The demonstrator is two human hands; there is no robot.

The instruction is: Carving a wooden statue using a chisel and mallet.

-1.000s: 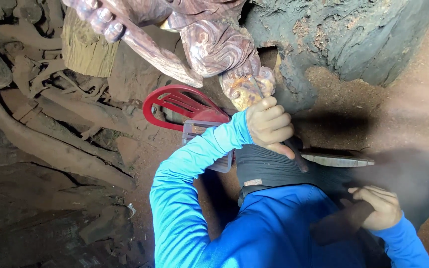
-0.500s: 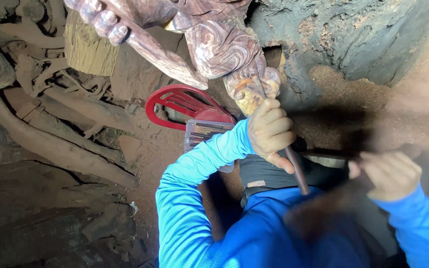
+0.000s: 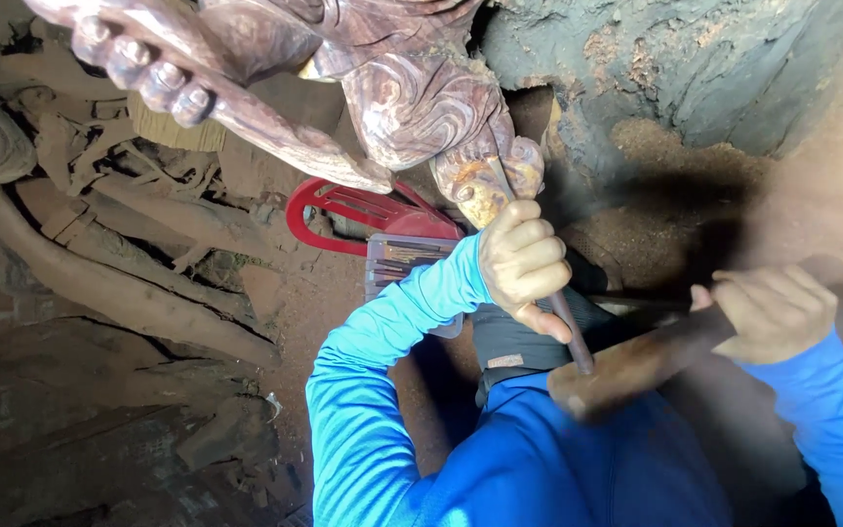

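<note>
Since half a second ago your right hand (image 3: 778, 312) has come down and leftward with the wooden mallet (image 3: 636, 366), so the mallet head now sits at the butt end of the chisel (image 3: 570, 337); your left hand (image 3: 524, 263) has barely shifted on the chisel shaft

Largest first: grey rough-barked trunk mass (image 3: 695, 68) fills the upper right, with pale sawdust lying in the hollow below it. Gnarled roots (image 3: 119, 283) sprawl across the left side on reddish dirt floor

Carved wooden figure (image 3: 412, 98), polished, swirling brown grain, hangs in from the top centre; a row of carved toes (image 3: 139, 73) shows upper left. Its lower tip, paler and yellowish, is just above your left hand, and the chisel's blade end runs up to it, hidden behind your knuckles

Red plastic frame (image 3: 353, 210) lies on the floor under the carving, a small flat tray of thin tools (image 3: 407, 259) touching it, just beside your left forearm

Left fingers (image 3: 529, 234) clamped round the chisel shaft, thumb down along it. Right fingers (image 3: 763, 288) closed tight on the mallet handle; motion blur softens that side

Both sleeves bright blue
</note>
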